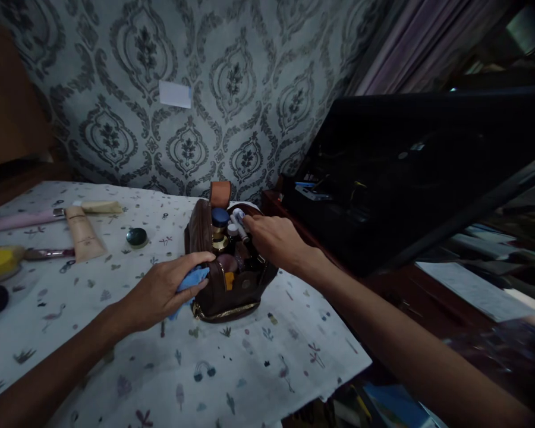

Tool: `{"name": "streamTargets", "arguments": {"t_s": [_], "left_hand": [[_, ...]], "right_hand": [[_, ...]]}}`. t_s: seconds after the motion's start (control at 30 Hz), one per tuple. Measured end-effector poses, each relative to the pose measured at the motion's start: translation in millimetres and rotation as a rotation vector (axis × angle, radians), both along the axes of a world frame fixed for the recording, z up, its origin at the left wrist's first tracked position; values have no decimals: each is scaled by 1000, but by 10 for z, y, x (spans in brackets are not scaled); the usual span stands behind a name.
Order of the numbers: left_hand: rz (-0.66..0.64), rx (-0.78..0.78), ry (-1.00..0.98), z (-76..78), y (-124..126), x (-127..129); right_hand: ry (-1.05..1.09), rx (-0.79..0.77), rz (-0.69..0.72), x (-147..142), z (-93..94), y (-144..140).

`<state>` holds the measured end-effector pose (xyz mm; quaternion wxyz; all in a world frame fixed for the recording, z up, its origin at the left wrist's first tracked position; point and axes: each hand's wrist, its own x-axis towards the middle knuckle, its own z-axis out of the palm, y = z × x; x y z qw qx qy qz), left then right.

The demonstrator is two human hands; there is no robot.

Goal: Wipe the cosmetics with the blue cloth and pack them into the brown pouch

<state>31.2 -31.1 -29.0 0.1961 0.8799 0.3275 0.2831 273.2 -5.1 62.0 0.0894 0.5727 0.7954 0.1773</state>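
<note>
A brown leather toiletry bag (232, 291) stands open on the table, packed with several small bottles and jars, one with a blue cap (220, 217). My left hand (164, 291) rests against the bag's near left side with a blue cloth (191, 282) pinched under its fingers. My right hand (274, 238) reaches into the top of the bag from the right, its fingertips on a small white tube (239, 226) among the bottles.
The table's patterned white cloth (232, 368) ends at a ragged edge on the right. To the left lie a beige tube (84, 235), a small dark round jar (137, 236), a yellow-headed brush (2, 260) and a pink item (13, 221). A dark cabinet (405, 178) stands at right.
</note>
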Motion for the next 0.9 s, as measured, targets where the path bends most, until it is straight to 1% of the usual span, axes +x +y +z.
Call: {"name": "streamTargets", "arguments": {"t_s": [0.07,0.17,0.23,0.33,0.47,0.6,0.67,0.8,0.9], "left_hand": [[1,9,-2,-13,2,-1],[4,9,5,-23,1,-2],[8,1,13,-21,1,-3],[8,-2,26,-15,6,-6],[11,-4,32,-17,13,-4],[18,-1,18,-28,8,0],[19,1,20,-31,5,0],[17,14,19,-33,7,-3],[17,15,15,-33,10,-3]], "right_hand": [[-2,18,-42,29,32,-14],[-7,-18,-71,18,19,-44],[-15,-54,-43,-13,-17,-64],[-30,-66,3,-48,-64,-87],[-23,-21,17,-28,-51,-99],[-17,-6,-47,13,-11,-92],[-15,-1,-40,28,-27,-77],[3,50,21,55,-102,-25],[19,76,-3,68,-111,3]]}}
